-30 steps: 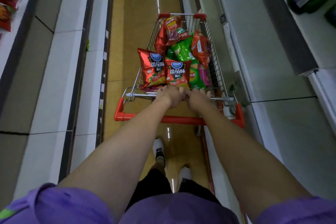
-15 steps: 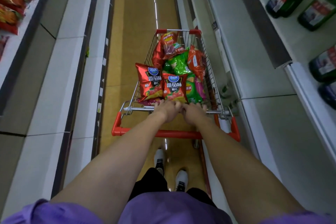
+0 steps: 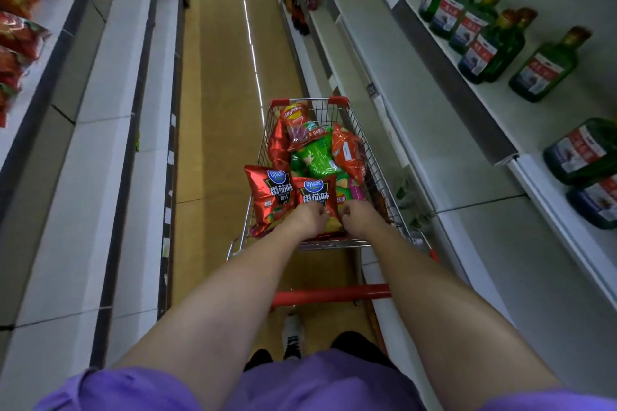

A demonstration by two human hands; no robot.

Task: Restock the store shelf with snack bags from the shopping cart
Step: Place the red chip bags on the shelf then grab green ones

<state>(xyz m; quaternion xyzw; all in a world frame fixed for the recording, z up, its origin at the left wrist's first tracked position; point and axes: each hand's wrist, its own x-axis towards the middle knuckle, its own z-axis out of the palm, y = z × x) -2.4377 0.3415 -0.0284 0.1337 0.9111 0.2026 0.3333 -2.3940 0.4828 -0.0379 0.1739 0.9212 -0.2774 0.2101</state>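
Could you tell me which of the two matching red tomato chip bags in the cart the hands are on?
The right-hand red bag, nearer the cart's middle: both hands meet at its lower edge. Its twin by the cart's left wall is untouched.

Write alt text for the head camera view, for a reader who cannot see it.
Seen from above, a person's left hand and right hand, fingers curled, reach into a shopping cart full of snack bags, at a red tomato-flavour bag. The cart stands in a store aisle, with snack bags on the left shelf and green bottles on the right.
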